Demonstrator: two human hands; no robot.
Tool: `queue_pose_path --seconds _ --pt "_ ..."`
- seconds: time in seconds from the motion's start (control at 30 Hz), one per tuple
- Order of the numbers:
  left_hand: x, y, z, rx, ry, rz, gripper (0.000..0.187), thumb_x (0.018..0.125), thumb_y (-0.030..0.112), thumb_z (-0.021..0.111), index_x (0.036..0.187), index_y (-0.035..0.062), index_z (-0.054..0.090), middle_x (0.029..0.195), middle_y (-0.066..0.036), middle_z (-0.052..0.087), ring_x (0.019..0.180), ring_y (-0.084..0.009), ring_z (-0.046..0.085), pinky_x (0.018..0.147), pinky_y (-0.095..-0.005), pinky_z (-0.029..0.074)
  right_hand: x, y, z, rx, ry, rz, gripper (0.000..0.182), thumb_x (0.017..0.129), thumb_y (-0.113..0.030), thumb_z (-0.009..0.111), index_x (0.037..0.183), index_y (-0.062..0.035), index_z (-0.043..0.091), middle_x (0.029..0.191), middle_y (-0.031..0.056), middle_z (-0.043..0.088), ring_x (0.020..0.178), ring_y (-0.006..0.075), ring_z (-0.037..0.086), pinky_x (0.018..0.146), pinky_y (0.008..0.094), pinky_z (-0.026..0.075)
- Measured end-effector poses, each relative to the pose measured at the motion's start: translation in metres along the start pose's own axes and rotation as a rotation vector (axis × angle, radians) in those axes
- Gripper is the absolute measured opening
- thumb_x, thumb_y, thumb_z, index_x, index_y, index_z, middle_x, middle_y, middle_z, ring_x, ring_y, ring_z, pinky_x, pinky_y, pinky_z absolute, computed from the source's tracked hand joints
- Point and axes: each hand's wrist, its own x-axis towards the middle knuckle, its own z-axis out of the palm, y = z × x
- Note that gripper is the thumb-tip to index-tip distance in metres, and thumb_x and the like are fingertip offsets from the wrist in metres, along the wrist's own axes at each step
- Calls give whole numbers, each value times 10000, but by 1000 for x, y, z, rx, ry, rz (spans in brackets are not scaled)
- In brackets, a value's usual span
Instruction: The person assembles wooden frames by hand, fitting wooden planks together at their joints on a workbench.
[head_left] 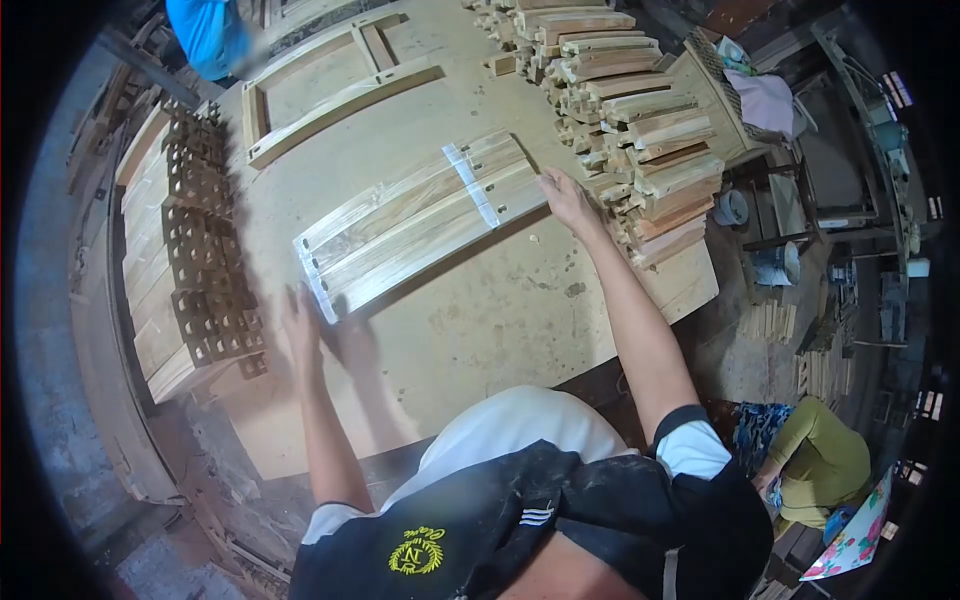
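A bundle of flat wooden boards [405, 232] lies at a slant on the table in front of me, with pale tape bands across it and small dark slots near both ends. At its right end my right hand [568, 200] is closed on the corner, thumb on top and fingers partly hidden. My left hand [302, 318] is by the near left end, its fingers stretched out along the taped edge. A shadow falls on the tabletop between that hand and the boards.
Slotted wooden pieces [200, 290] are stacked on the left. Many short wooden parts [650, 130] lie in rows at right. An assembled wooden frame [340, 110] rests on the far tabletop [480, 330]. A person in blue [208, 38] stands beyond; another person [820, 455] sits low at right.
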Motion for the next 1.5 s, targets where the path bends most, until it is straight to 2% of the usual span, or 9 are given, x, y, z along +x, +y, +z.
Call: queue_pose_path --seconds 0.1,0.33,0.5,0.77,1.03,1.17,1.3,1.33,1.5 --pt "-18 -31 7 -422 -291 -142 631 984 536 504 1371 39 548 1294 -97 588 1145 -201 552 1003 -367 399 17 -4 13 4 -120 49 583 936 -457 546 1249 34 572 1173 282 624 1144 409 583 977 428 454" --pt "-76 -20 4 -567 -278 -140 641 1002 488 481 1398 -15 491 1372 -119 532 1288 -198 462 1099 -354 320 -49 -13 -11 14 -246 118 547 919 -445 563 1243 -6 599 1176 272 635 1126 402 596 968 435 453" --pt "-143 -41 -11 -669 -222 -126 657 1007 473 470 1436 -23 430 1382 -120 517 1298 -206 459 1099 -363 324 -154 21 -14 74 -11 70 709 937 -474 562 1397 57 467 1313 306 563 1264 422 520 1068 422 399" --pt "-163 5 -43 -550 -88 -164 738 1016 435 450 1561 18 179 1508 -167 378 1369 -222 375 1128 -358 270 -194 -58 -82 313 12 47 725 967 -384 581 1418 143 368 1409 323 475 1338 347 475 1103 360 366" --pt "-45 -12 -12 -281 -426 -76 738 1005 526 433 1548 53 273 1471 -199 428 1187 -233 502 1018 -330 375 -79 -37 -32 194 -86 148 911 917 -586 541 1494 69 280 1506 309 350 1425 368 342 1165 379 292" --pt "-56 -12 -11 44 -471 -26 716 1007 479 480 1522 13 311 1439 -198 476 1213 -234 517 1019 -342 402 -89 -15 -24 117 -165 179 886 920 -585 543 1481 64 320 1425 314 457 1343 378 460 1115 402 379" --pt "-49 -15 -6 199 -413 113 725 1002 482 490 1515 2 313 1472 -224 445 1331 -274 466 1102 -366 345 -109 -36 -56 165 -19 179 674 924 -439 625 1383 31 476 1273 237 617 1121 314 634 963 372 503" --pt "-82 57 -6 179 -412 11 740 983 462 526 1516 0 306 1501 -230 415 1386 -315 420 1153 -372 276 -115 -49 -77 159 58 183 597 921 -390 649 1339 19 528 1226 212 651 1059 286 659 923 358 520" --pt "-88 83 5 504 -256 427 712 931 294 638 1503 -4 336 1487 -240 430 1374 -278 433 1133 -402 316 -97 -8 -174 308 662 147 284 886 -197 718 1114 -27 697 983 96 722 855 178 664 813 321 530"
